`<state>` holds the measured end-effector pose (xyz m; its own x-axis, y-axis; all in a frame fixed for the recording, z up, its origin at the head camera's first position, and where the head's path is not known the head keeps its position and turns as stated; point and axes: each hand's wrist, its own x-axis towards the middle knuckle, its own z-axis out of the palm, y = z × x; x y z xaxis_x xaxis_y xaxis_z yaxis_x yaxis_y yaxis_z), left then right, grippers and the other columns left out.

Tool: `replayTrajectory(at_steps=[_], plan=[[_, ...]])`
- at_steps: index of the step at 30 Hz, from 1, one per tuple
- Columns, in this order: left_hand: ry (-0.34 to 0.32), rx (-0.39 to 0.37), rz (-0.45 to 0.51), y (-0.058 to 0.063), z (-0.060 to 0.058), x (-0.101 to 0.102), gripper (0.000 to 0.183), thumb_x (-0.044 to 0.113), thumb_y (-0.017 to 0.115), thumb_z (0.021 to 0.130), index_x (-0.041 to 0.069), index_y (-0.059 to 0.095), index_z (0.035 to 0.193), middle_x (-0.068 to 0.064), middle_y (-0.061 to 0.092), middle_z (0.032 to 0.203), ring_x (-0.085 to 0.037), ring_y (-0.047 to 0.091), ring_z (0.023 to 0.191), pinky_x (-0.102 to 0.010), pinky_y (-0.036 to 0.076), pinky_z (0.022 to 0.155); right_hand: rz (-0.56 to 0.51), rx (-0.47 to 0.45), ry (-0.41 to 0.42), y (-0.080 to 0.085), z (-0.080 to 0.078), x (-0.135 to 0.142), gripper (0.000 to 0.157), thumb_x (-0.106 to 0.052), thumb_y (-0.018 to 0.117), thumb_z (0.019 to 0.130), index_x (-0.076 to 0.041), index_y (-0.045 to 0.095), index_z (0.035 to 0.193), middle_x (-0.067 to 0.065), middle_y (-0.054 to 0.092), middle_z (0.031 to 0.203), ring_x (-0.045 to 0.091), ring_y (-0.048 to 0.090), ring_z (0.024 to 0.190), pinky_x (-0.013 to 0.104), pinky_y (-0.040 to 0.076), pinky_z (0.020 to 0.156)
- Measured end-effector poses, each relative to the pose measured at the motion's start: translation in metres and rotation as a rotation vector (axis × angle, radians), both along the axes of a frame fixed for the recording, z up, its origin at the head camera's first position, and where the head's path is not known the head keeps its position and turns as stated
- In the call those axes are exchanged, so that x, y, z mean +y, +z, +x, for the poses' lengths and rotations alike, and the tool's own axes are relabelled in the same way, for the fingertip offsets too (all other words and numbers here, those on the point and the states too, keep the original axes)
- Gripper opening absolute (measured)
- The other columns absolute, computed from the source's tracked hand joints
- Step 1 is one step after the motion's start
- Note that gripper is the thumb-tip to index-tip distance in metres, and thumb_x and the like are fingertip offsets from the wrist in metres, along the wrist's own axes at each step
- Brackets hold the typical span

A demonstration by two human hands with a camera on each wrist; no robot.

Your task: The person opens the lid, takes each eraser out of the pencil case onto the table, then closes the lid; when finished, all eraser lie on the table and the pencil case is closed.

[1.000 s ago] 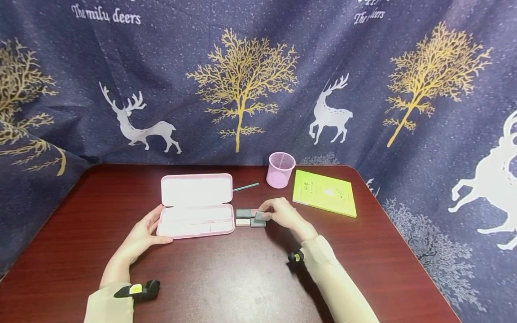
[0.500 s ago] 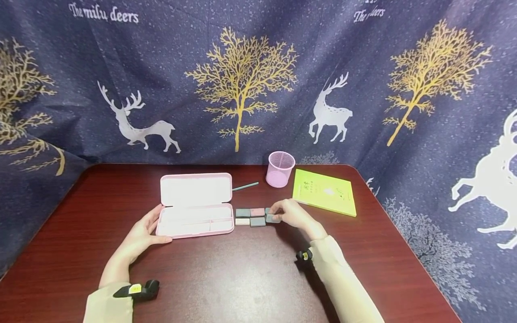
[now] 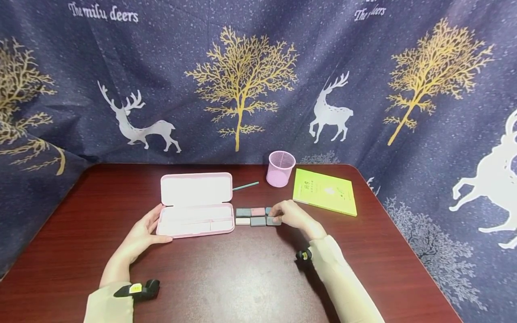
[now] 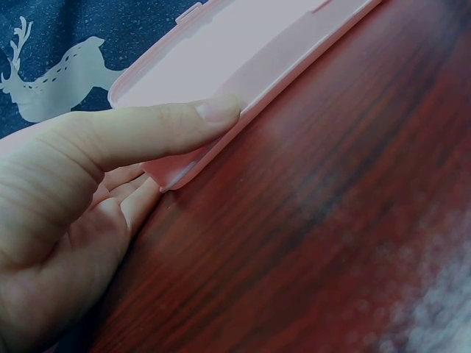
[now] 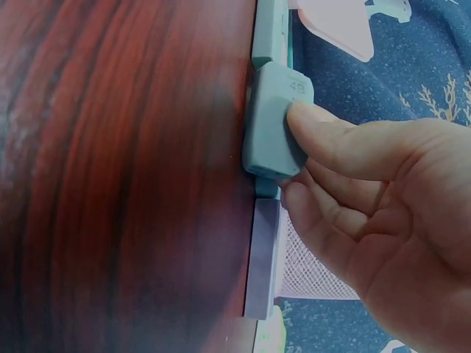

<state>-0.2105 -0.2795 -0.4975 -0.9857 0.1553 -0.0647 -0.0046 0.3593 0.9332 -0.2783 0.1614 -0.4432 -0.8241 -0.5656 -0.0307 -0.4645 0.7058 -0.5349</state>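
Note:
In the head view an open pink pencil case [image 3: 194, 220] lies left of centre, its white-lined lid tipped back. My left hand [image 3: 139, 233] grips its left end, the thumb [image 4: 176, 129] lying on the front rim in the left wrist view. Right of the case, erasers lie in two rows: dark green [image 3: 243, 212], pink [image 3: 257, 211], white [image 3: 243, 221] and grey-green [image 3: 258, 221]. With thumb and fingers my right hand [image 3: 292, 214] pinches a grey-green eraser [image 5: 278, 121] marked 4B, at the right end of the front row. A blue-green eraser [image 3: 268, 210] behind it is partly hidden by the hand.
A teal pencil [image 3: 245, 186] lies behind the erasers, beside the lid. Farther back stand a pink mesh pen holder [image 3: 278, 174] and, right of it, a lying yellow-green book [image 3: 325, 193]. In the right wrist view a purple-grey block [image 5: 262, 257] lies past the held eraser.
My right hand has carried the grey-green eraser from above the second column to the right, then lowered it slightly forward to the front row's end. The left hand and case stay put.

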Motion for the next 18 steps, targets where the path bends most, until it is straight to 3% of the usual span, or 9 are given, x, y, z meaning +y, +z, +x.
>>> replayTrajectory(at_steps=[7,18], plan=[[0.0,0.007,-0.002,0.0002,0.0005,0.0,0.112,0.01,0.084,0.074,0.002,0.008,0.156,-0.027,0.016,0.16,-0.046,0.023,0.144,0.003,0.032,0.089,-0.01,-0.011,-0.005,0.0003,-0.0003,-0.0003,0.017,-0.003,0.073,0.081,-0.001,0.073,0.098,0.008,0.075,0.09,0.018,0.07,0.087,0.031,0.055,0.079],[0.0,0.0,-0.001,0.0004,0.0001,0.0002,0.113,0.01,0.084,0.074,0.003,0.007,0.157,-0.026,0.015,0.16,-0.045,0.022,0.145,0.002,0.033,0.089,-0.005,0.007,0.001,0.0013,0.0008,0.0012,0.032,0.001,0.082,0.069,-0.001,0.072,0.1,0.009,0.074,0.091,0.017,0.067,0.082,0.029,0.055,0.075]])
